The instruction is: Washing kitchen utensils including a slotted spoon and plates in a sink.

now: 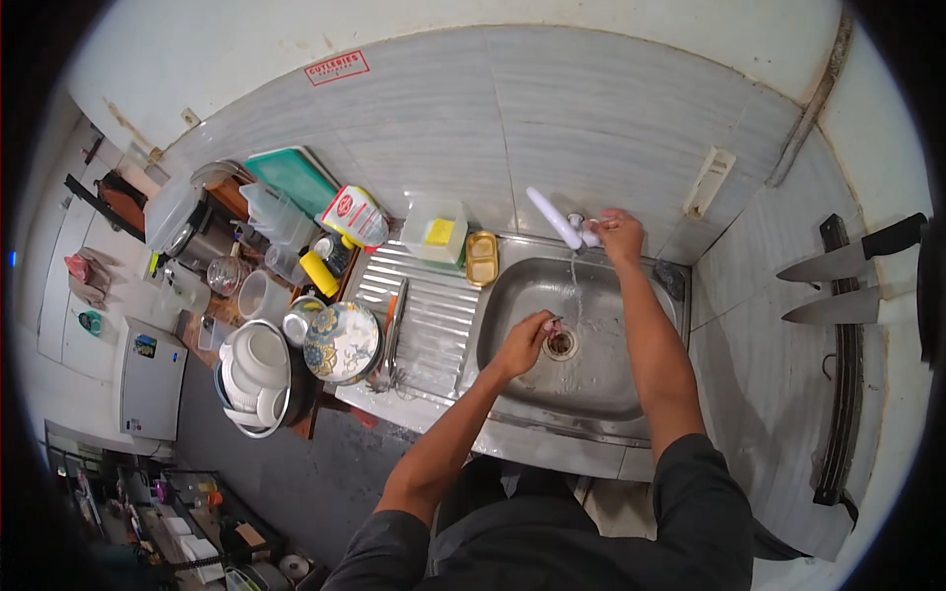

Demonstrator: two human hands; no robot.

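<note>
**Tap Held at the Back, Fingers at the Drain**

The right hand (619, 234) is closed around the base of the tap (564, 223), at the back rim of the sink (512, 286). The left hand (522, 345) is lowered into the basin, its fingers curled and pinched just beside the drain (561, 343); whether something small is held in that grip cannot be told.

The tap is a white, stiff fitting, fixed at the wall edge. Its spout is a straight tube whose long axis runs from the base up and to the left in the picture, away from the right hand. A thin stream of water (574, 286) is seen falling toward the drain. The tap is judged to be rigid and light to turn, though probably slick when wet; it is best taken at the base, where the hand already sits, rather than on the spout.

The sink is steel and wet, so anything set in it is likely to slide.

To the left, a ribbed drainboard (424, 315) carries tongs (396, 330), and a patterned plate (342, 342) and a stack of white bowls (254, 372) stand on the counter. A yellow soap dish (482, 258) rests at the sink's back left corner. Two knives (847, 281) are held on a wall rack to the right.
</note>
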